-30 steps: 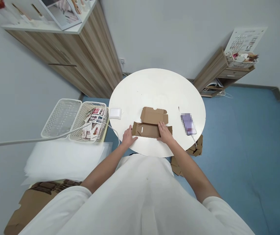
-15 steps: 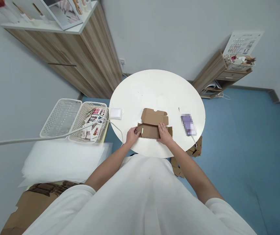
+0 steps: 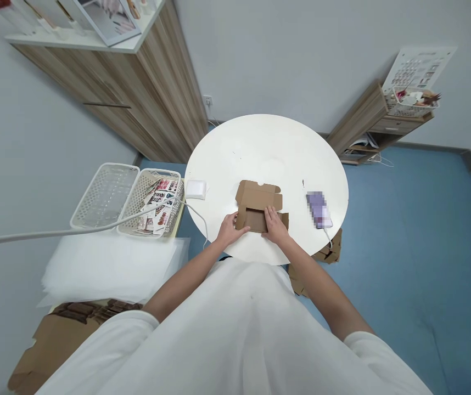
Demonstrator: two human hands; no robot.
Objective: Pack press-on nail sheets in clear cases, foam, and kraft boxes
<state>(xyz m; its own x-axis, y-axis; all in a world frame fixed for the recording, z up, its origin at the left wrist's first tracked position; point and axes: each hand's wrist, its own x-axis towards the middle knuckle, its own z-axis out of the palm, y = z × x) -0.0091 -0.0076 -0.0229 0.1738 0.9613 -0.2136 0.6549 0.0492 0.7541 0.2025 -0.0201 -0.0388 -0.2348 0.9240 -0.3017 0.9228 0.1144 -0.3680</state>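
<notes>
A small brown cardboard box (image 3: 260, 197) lies partly folded near the front of the round white table (image 3: 268, 145). Its lid flap stands out toward the far side, and its shallow tray part faces me. My left hand (image 3: 230, 229) grips the left end of the box, fingers behind the folded side panel and thumb along the front edge. On the right half, my right hand (image 3: 275, 226) holds the box with its fingers reaching inside over the front wall. A side flap sticks out to the right of that hand.
Right of the box lies a blurred purple phone (image 3: 319, 209) with a cable. A white packet (image 3: 195, 189) sits at the table's left edge. Baskets (image 3: 134, 225), one holding printed cards, stand left beside white sheets (image 3: 112, 269). Flat cardboard (image 3: 50, 340) is lower left.
The left side panel of the box has been folded upward and inward by my left hand, which has shifted slightly right. My right hand has stayed almost in place.
</notes>
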